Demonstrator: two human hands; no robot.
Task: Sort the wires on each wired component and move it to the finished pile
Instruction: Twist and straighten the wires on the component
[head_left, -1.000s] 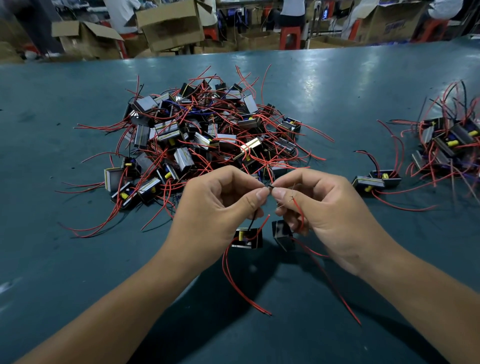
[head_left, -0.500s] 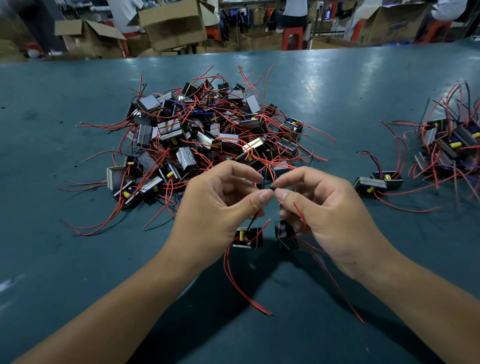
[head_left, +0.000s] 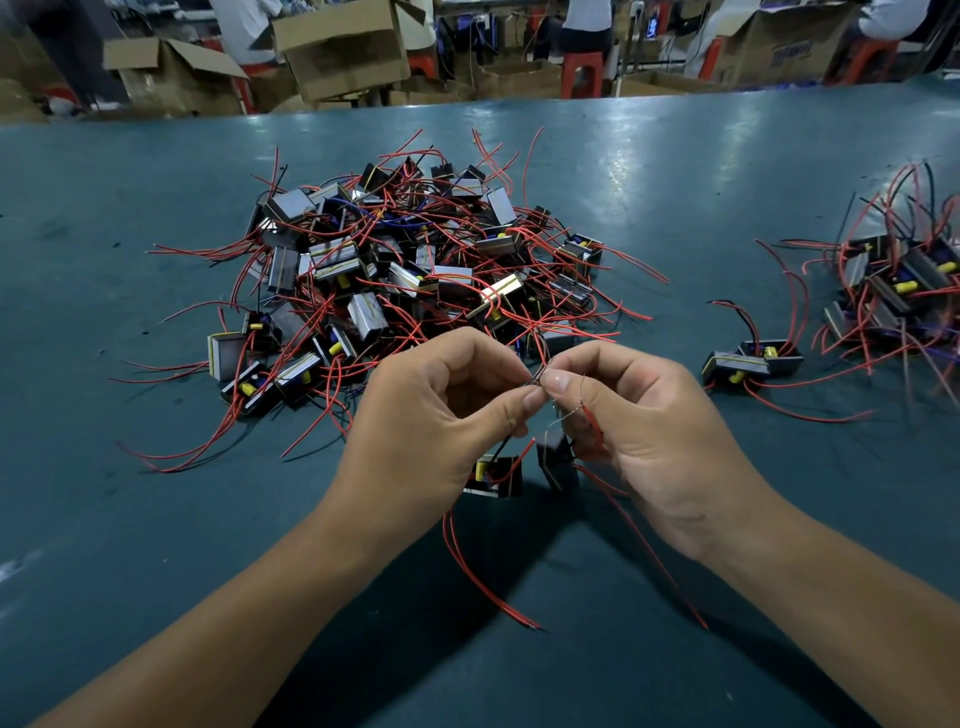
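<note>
My left hand (head_left: 436, 415) and my right hand (head_left: 639, 431) meet fingertip to fingertip above the table, pinching the bare ends of thin wires between thumb and forefinger. Below them hang two small wired components: one (head_left: 493, 475) with a yellow part under the left hand, a dark one (head_left: 556, 460) under the right. Their red wires (head_left: 483, 577) trail down onto the green table. A big tangled pile of components (head_left: 415, 275) lies just beyond my hands. A smaller pile (head_left: 898, 291) sits at the far right.
Two components (head_left: 750, 361) lie together between my hands and the right pile. The green table (head_left: 156, 519) stretches wide. Cardboard boxes (head_left: 343, 47), red stools and people stand beyond its far edge.
Both hands have stayed together at the wire ends, with only small finger movements. The hanging components have barely shifted.
</note>
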